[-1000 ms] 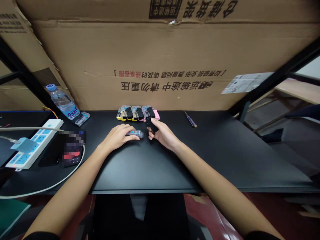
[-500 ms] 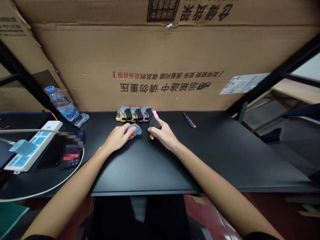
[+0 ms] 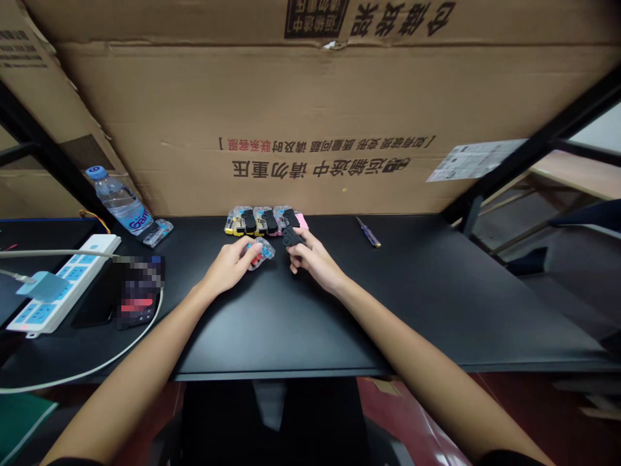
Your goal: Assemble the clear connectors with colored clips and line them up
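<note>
My left hand [image 3: 231,264] is closed on a clear plastic casing [image 3: 264,250] with blue and red parts showing inside. Thumb and fingers pinch it just above the black table [image 3: 291,317]. In my right hand [image 3: 314,259] is a black plastic piece [image 3: 292,237] with a round detail, gripped between thumb and fingers, its far end close to the row behind. That row holds several clear-and-black casings [image 3: 264,221] with yellow and pink edges, standing side by side against the cardboard. A gap separates what my two hands hold.
A small screwdriver [image 3: 369,232] lies to the right. On the left are a water bottle [image 3: 121,202], another clear casing [image 3: 158,233], a white power strip [image 3: 68,285], a phone [image 3: 140,294] and a looping white cable [image 3: 121,353]. Behind stands a large cardboard sheet [image 3: 310,97].
The black piece in my right hand has turned and shifted slightly left, now seen more foreshortened. My left hand has barely moved, with the clear casing tilted a little.
</note>
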`<control>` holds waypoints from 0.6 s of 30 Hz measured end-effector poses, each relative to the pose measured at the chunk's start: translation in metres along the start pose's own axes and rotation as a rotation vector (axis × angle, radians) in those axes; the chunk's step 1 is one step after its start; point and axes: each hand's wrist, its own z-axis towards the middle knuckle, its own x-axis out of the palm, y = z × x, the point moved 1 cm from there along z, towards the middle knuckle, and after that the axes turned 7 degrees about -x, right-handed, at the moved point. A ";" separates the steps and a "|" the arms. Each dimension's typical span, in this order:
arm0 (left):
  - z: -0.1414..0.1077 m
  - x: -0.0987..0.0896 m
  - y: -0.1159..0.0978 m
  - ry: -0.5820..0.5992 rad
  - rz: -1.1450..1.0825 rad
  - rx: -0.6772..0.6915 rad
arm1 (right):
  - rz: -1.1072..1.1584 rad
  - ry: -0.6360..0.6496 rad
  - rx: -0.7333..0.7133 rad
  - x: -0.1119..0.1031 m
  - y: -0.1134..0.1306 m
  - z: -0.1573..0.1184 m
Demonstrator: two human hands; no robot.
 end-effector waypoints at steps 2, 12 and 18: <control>0.002 0.002 0.001 -0.001 -0.136 -0.029 | 0.082 -0.005 0.043 0.002 0.001 0.000; 0.008 0.010 0.006 0.125 -0.585 -0.154 | 0.037 0.155 0.029 0.013 -0.004 -0.003; 0.001 0.016 0.002 0.171 -0.523 -0.190 | -0.110 0.239 -0.034 0.016 0.001 -0.007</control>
